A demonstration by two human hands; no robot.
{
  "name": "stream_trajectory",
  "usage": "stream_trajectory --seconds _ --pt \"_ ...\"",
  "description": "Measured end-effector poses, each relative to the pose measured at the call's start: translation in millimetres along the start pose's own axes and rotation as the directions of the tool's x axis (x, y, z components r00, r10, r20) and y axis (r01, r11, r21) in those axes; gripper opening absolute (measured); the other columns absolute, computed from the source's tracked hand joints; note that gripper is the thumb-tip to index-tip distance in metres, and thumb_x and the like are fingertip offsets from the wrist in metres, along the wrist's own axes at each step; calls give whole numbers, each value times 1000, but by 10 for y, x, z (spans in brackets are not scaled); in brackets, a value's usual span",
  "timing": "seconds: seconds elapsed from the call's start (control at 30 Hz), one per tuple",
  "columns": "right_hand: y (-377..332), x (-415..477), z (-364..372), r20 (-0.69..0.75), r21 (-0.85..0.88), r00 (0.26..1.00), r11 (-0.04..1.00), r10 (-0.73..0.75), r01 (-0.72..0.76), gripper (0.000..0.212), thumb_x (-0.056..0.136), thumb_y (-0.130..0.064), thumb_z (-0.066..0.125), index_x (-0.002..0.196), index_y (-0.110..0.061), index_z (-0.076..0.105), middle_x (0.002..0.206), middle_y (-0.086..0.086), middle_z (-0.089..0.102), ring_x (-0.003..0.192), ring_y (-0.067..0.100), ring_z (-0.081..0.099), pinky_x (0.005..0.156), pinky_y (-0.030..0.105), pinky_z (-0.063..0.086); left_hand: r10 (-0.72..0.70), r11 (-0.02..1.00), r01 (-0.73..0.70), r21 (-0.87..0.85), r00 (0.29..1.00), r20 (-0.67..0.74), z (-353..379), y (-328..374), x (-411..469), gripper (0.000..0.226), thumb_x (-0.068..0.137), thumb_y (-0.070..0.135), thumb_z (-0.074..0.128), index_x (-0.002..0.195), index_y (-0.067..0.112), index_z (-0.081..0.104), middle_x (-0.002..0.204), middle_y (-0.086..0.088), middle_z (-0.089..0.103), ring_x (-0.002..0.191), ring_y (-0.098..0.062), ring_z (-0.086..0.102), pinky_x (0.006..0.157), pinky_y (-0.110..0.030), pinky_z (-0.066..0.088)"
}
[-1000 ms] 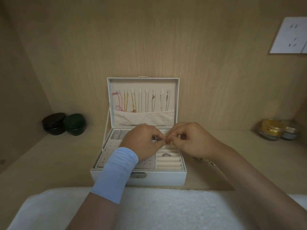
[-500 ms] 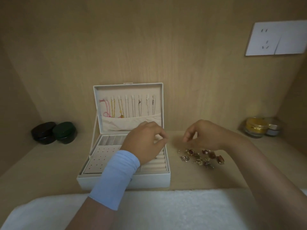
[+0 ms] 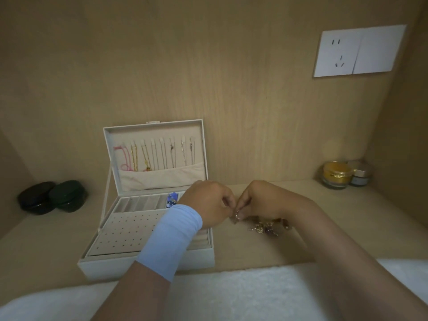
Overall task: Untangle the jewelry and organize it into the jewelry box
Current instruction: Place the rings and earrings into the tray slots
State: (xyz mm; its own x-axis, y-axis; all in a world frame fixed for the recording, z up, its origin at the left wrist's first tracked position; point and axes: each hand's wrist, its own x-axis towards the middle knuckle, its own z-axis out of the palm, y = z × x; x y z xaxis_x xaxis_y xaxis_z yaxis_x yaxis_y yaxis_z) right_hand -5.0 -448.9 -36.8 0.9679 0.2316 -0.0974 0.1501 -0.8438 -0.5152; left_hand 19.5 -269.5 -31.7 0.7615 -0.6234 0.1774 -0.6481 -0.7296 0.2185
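The counter [image 3: 347, 228] runs wide beneath both grips, with the wall close beyond them and a white cloth [image 3: 231, 293] along the edge nearest the person. The box [image 3: 148, 262] stands open just left of the grips, with chains [image 3: 157, 156] hung in its raised lid [image 3: 152, 129] and a blue item [image 3: 172, 199] in a back slot.

A second ago both grips met over the box's ring rolls. Half a second ago they parted and the right one went out to the loose jewelry. Now the left grip [image 3: 208, 205] and right grip [image 3: 261, 200] meet again, this time off the box, just past its right wall. The fingertips of both are drawn together on a small ring-like piece [image 3: 237, 215], low over the counter; which grip bears it more I cannot tell. I judge that one piece has been stowed and a fresh one is being worked free.

The pile [image 3: 268, 227] lies beneath the heel of the right grip, close beside the piece, so plenty of sorting remains.

The box's right wall sits close to the left of the grips, and the left wrist hangs over the box's right side. Any carry back must rise over that rim, and a snagged link could drag the pile along. Right of the grips the counter lies bare as far as the jars [image 3: 337, 173], which are well apart. Dark pots [image 3: 51, 196] sit far off to the left, beyond the box.
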Motion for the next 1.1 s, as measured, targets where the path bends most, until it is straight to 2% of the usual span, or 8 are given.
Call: stream_trajectory --seconds 0.1,0.23,0.37,0.5,0.7,0.97,1.03,1.1 --pt "31 -27 -69 -33 171 999 985 15 -9 8 87 -15 73 90 -17 80 54 -15 67 44 -4 55 46 11 39 -36 993 36 -112 999 -4 -13 -3 2 12 80 33 71 92 35 70 76 27 60 87 -1 58 92 -24 42" --pt "72 -41 -117 -66 424 995 905 71 -36 8 87 -18 75 87 -14 81 70 -1 75 48 8 47 47 22 36 -129 924 120 -363 992 0 -17 0 4 19 72 38 81 86 33 70 76 20 70 76 3 64 82 -28 54" --pt "55 -40 -139 -11 582 996 810 88 -65 15 92 -23 68 94 -13 79 90 4 78 47 10 41 45 21 28 -187 820 128 -558 981 -49 8 -66 20 15 74 20 81 84 28 73 75 8 74 78 -6 69 87 -37 56" --pt "10 2 -109 70 709 989 691 133 -143 24 95 -23 65 109 -5 74 98 7 77 48 10 45 41 19 23 -188 733 97 -673 980 -64 -19 -169 -29 16 80 12 78 87 26 76 79 3 76 83 -10 71 89 -30 55" --pt "-79 43 -31 119 782 982 595 145 -183 24 95 -20 64 110 -3 71 102 11 76 46 10 48 35 16 26 -222 638 123 -760 975 -29 -96 -292 -68 18 82 9 76 87 27 76 78 5 75 69 -1 66 71 -22 50" --pt "-240 -3 -14 108 659 985 732 135 -173 15 92 -20 67 97 -7 72 86 9 75 47 12 48 36 17 26 -298 567 192 -801 954 18 -143 -299 -101 5 86 10 72 87 15 74 66 2 68 56 -8 60 49 -14 45" --pt "-282 -2 -10 134 657 982 730 132 -188 14 95 -21 62 96 -8 68 78 8 70 46 14 47 36 17 24 -303 550 176 -817 953 1 -146 -299 -98 1 85 15 74 85 16 75 71 -4 71 60 -11 62 54 -19 49" --pt "-313 6 -2 139 688 982 700 131 -191 14 96 -21 55 97 -9 61 74 9 66 46 17 46 35 17 23 -316 540 163 -826 949 -19 -143 -316 -86 2 83 21 76 82 19 76 84 -13 73 69 -16 64 71 -34 57"
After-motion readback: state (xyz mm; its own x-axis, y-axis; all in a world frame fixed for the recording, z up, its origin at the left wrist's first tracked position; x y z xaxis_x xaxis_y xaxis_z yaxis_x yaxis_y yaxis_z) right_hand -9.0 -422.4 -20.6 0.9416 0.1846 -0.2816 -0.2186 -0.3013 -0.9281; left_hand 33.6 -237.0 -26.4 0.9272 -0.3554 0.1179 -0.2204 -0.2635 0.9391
